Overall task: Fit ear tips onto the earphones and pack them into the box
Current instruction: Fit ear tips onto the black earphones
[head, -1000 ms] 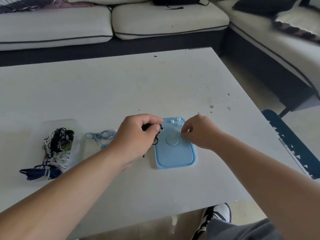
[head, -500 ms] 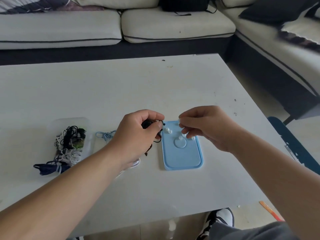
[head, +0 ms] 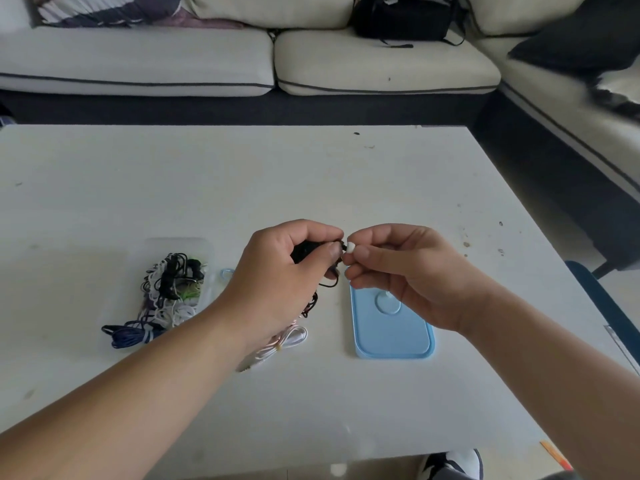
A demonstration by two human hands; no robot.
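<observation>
Cable: a white cable bundle point(head: 292, 337) lies low centre, just beside your left wrist. Leave it alone for now.
Lid: the blue lid point(head: 391, 341) lies flat right of centre, its far end under your right hand. Work above it, so a dropped tip should land on it and not roll away.
Left hand: your left hand point(head: 294, 268) is at mid-frame, fingers curled round the black earphone point(head: 306, 250), with the nozzle poking out to the right. Grip the bud itself, not the cord, and hold it level.
Right hand: your right hand point(head: 398, 271) pinches the white tip point(head: 350, 247) between thumb and forefinger, right at the nozzle. I cannot tell whether it is seated.
Fit: line the tip's hole up with the nozzle, then push with a small twist. Pinch lightly, or the soft tip is likely to fold.
Box: the clear box point(head: 204, 242) is left of centre, well apart from your hands, with a tangle of earphones point(head: 173, 282) in it. Pack there once the tips are on.
Sofa: it runs across the top of the frame and plays no part.
</observation>
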